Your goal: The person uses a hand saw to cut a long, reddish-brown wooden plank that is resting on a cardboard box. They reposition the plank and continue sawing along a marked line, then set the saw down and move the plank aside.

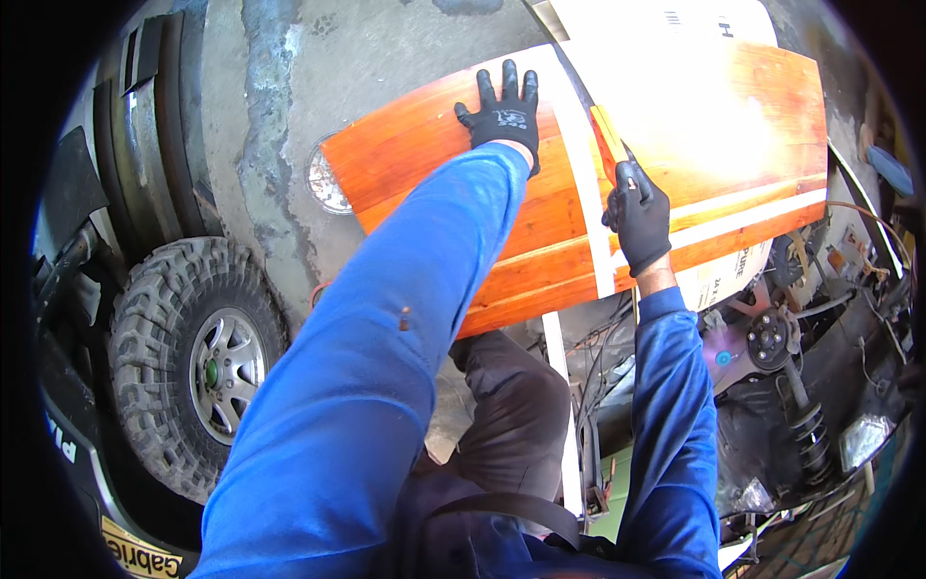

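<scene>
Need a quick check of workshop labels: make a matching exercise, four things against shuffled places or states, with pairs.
Things
1. left hand
2. wheel
3. right hand
4. coil spring

Places or states
A. at the picture's lower right
B. closed around the orange tool
C. fingers spread on the wooden panel
D. at the picture's left, knobbly tread showing

Pairs: 1-C, 2-D, 3-B, 4-A

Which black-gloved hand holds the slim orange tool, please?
The right black-gloved hand grips the tool; the left hand lies spread on the orange wooden board.
</scene>
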`<move>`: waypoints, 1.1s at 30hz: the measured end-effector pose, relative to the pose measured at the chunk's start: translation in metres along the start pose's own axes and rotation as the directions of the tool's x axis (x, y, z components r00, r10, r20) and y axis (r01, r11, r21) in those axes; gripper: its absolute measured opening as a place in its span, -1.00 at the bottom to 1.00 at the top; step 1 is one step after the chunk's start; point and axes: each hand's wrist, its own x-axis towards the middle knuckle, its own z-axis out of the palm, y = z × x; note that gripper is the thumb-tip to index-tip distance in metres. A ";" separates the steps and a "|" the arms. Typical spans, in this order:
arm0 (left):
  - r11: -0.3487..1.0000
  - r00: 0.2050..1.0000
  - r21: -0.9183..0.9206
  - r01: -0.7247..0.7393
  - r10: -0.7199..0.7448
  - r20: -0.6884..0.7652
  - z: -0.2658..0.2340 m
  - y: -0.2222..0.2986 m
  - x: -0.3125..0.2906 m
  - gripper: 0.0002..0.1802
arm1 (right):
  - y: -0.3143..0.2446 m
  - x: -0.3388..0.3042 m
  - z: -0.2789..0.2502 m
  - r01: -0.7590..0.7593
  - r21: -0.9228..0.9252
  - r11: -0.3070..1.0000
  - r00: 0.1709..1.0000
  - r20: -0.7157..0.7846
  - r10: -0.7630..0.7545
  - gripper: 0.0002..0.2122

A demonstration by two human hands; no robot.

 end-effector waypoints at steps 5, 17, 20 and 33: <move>0.999 1.000 -0.035 -0.009 0.009 0.001 -0.001 0.001 -0.001 0.66 | 0.012 -0.002 0.001 0.026 0.048 0.998 1.000 -0.006 -0.026 -0.50; 1.000 0.995 0.023 -0.017 0.019 -0.096 0.014 -0.002 -0.004 0.73 | -0.041 -0.019 -0.008 0.445 -0.139 0.885 0.896 0.068 -0.439 -0.51; 0.999 0.995 0.038 -0.010 0.014 -0.103 0.016 -0.002 -0.005 0.72 | -0.031 -0.018 -0.007 0.434 -0.138 0.890 0.900 0.031 -0.434 -0.54; 0.996 0.981 0.086 -0.009 0.025 -0.193 0.031 -0.004 0.009 0.70 | 0.042 -0.001 0.000 0.522 -0.182 0.834 0.837 -0.082 -0.542 -0.56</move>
